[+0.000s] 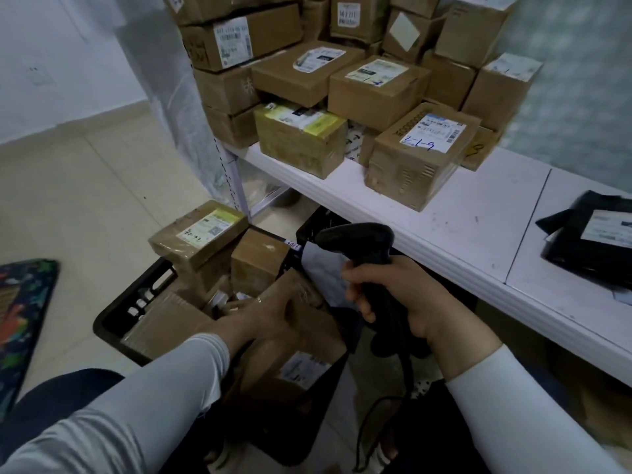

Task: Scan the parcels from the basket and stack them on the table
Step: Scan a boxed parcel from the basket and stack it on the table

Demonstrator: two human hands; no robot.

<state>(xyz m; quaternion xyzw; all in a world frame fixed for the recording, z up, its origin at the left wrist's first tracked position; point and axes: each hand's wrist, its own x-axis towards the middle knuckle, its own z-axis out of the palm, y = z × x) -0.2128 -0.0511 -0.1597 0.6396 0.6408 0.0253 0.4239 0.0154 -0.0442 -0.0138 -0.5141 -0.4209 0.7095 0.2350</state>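
The right hand [407, 302] is wrapped tight around the grip of a black barcode scanner [369, 265], its head aimed left over the black basket [113, 323] on the floor. The left hand [260, 319] reaches down into that basket with its fingers curled onto the top of a brown parcel [294, 357] whose white label faces up, just below and left of the scanner. More cardboard parcels crowd the basket behind it (one with a yellow-edged label [205, 227] sits highest). Above, the white bench [461, 220] carries a tall stack of scanned-looking boxes [376, 90], and a black bagged parcel [595, 234] lies apart at its right end.
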